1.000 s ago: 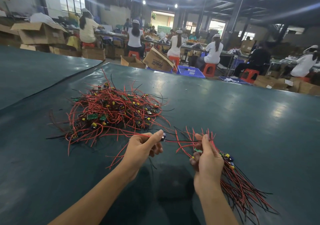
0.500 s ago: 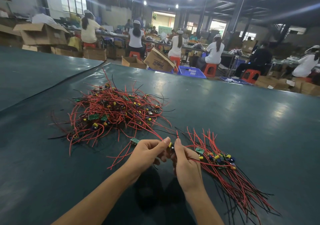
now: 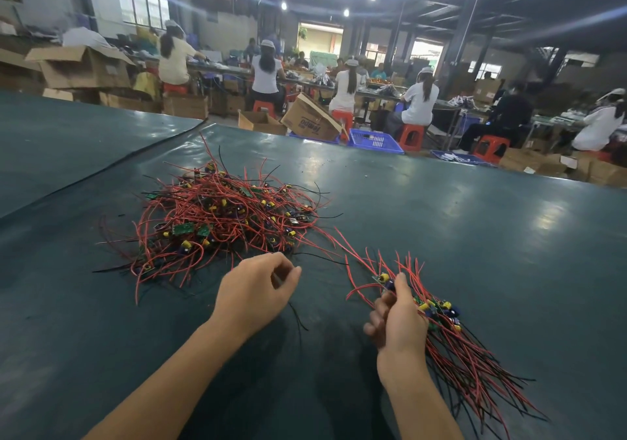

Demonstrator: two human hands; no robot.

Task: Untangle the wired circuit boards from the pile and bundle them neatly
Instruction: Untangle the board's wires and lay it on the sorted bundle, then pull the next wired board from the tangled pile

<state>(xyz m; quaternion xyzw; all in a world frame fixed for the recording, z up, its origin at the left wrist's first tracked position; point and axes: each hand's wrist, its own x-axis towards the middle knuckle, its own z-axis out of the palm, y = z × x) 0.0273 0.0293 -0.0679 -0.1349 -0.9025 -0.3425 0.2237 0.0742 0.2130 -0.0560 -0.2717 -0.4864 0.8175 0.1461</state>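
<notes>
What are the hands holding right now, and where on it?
Right hand grips the bundle at its board end; left hand: cannot be told.

Hands together half a second ago, now apart. Left hand [image 3: 254, 290] shifted left, toward the pile [image 3: 220, 215] at centre frame. Right hand [image 3: 400, 317] shifted right, now gripping the bundle [image 3: 458, 354]; freed board [image 3: 379, 279] now at the bundle's upper end.

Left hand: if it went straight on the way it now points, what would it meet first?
The left hand would likely meet the near edge of the tangled pile first, though depth is unclear; the right hand grips the bundle, off that line.
</notes>
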